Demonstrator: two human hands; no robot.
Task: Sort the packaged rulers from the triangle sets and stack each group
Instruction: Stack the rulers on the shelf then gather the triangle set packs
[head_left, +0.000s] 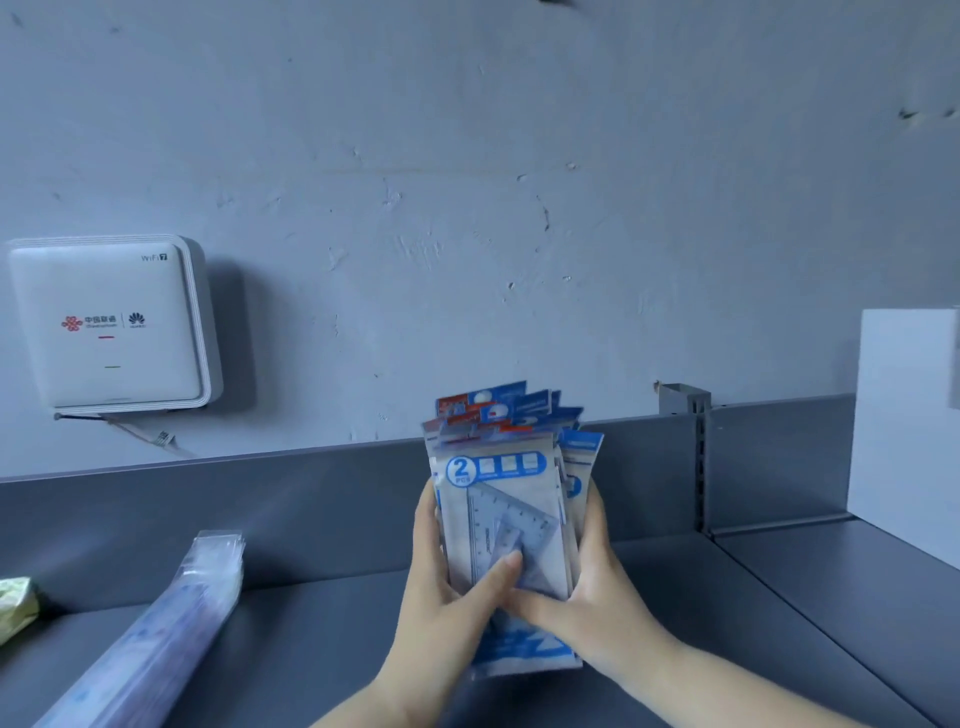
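So I've got both my left hand (441, 571) and right hand (597, 582) clamped around the fanned bundle of blue-and-white bagged clear plastic triangle sets (511, 519), right of the clear-sleeved ruler stack (171, 623), squaring it up to set down next.

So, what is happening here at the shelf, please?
A person is sorting stationery packs on a grey shelf. Both hands hold a bundle of triangle sets upright: the left hand grips its left edge with the thumb across the front, and the right hand grips the right edge. The tops of the packs are fanned out, not yet squared. The rulers lie in a separate pile on the shelf to the left.
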